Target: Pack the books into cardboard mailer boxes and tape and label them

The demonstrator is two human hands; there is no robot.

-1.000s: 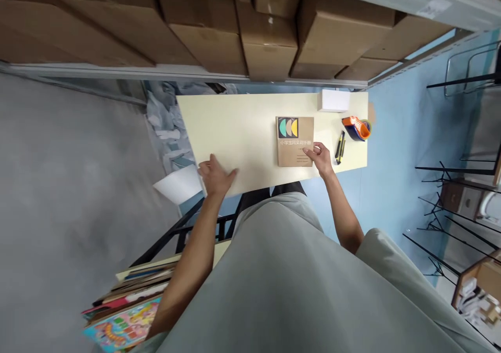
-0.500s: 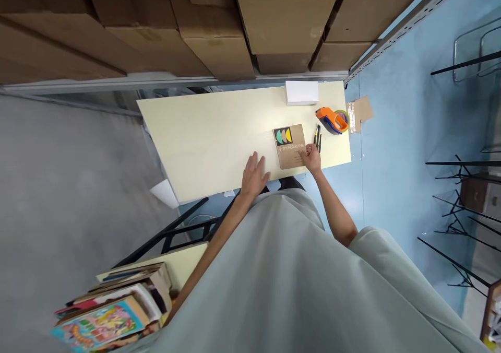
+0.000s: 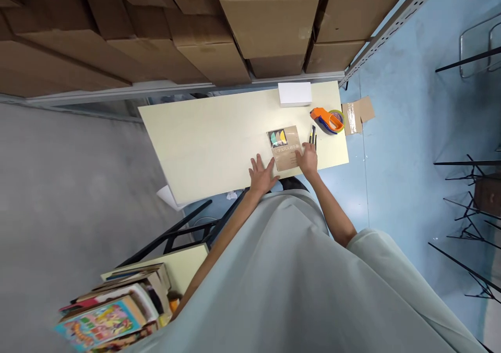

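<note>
A brown booklet (image 3: 287, 160) lies flat on the pale table, with green, tan and yellow half-round shapes on a dark patch of its cover and light lettering. My left hand (image 3: 262, 176) rests by its lower left corner with fingers spread, the thumb side close to the booklet's edge. At the right edge is my right hand (image 3: 308, 161), thumb reaching onto the cover and the other fingers bent beside it on the table. Just above those fingers lie black-and-yellow slim tools (image 3: 312, 134), perhaps cutters or pens, partly hidden by the hand.
An orange and blue tape dispenser (image 3: 327, 120) sits at the table's right end, near a white box (image 3: 295, 94). Cardboard cartons (image 3: 270, 24) line a shelf above the pale table (image 3: 207, 149). Stacked books (image 3: 113, 316) stand at lower left. A cardboard piece (image 3: 358, 114) lies beyond the table.
My left hand has moved right, up to the booklet, with its fingers spread wider. My right hand has loosened from pinching the booklet's right edge. The view has shifted slightly.
</note>
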